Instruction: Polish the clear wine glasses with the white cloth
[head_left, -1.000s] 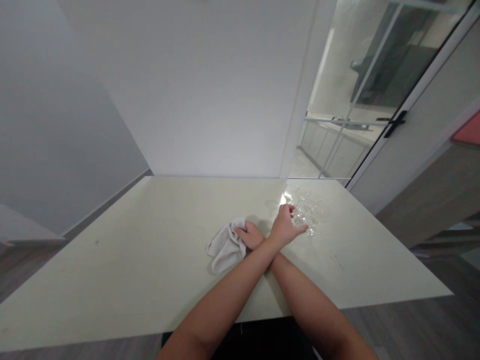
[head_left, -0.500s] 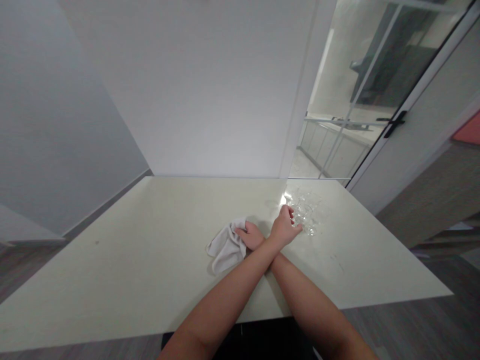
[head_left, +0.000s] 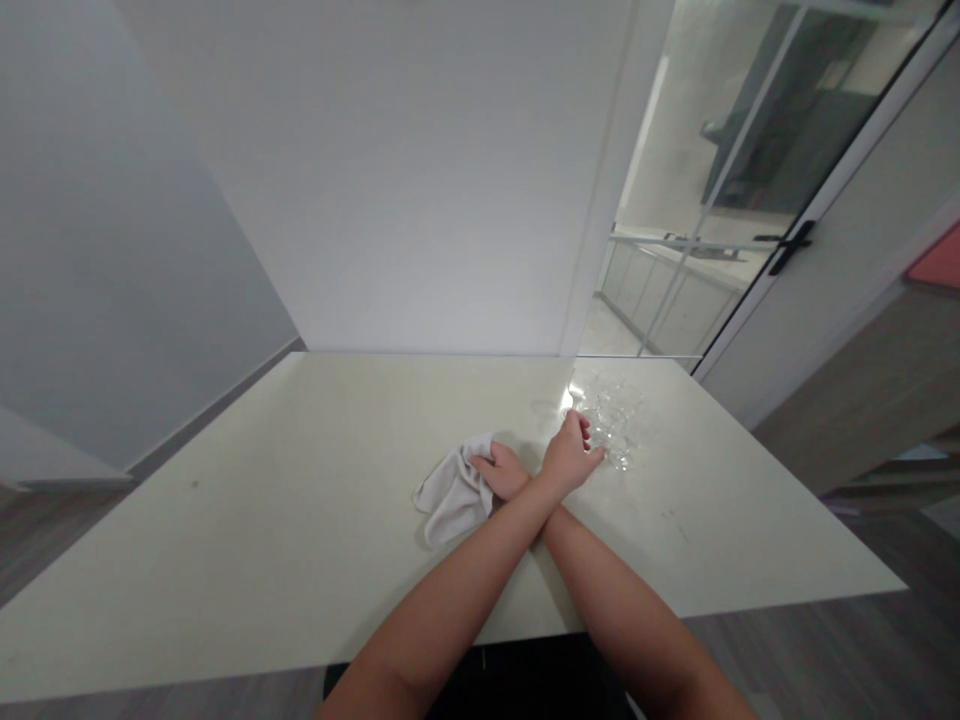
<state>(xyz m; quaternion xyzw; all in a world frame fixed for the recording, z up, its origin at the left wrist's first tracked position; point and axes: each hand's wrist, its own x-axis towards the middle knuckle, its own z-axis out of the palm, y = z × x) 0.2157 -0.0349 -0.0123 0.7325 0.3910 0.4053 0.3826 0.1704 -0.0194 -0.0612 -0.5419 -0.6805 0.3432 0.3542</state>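
Observation:
My forearms cross, the left one lying over the right. My left hand (head_left: 571,452) is at the right, with its thumb and curved fingers apart and nothing seen in them. It is beside a see-through, shiny heap (head_left: 616,420); whether this is crumpled clear plastic or clear pieces I cannot tell. My right hand (head_left: 507,472) is further left, its fingers closed on the right edge of a pale grey-white cloth (head_left: 454,495). The cloth lies loosely folded on the white table (head_left: 262,520).
A white wall panel (head_left: 420,180) rises at the table's back edge. Behind it to the right stands a glass-paned door with a black handle (head_left: 791,248). A small dark spot and some faint marks show on the tabletop.

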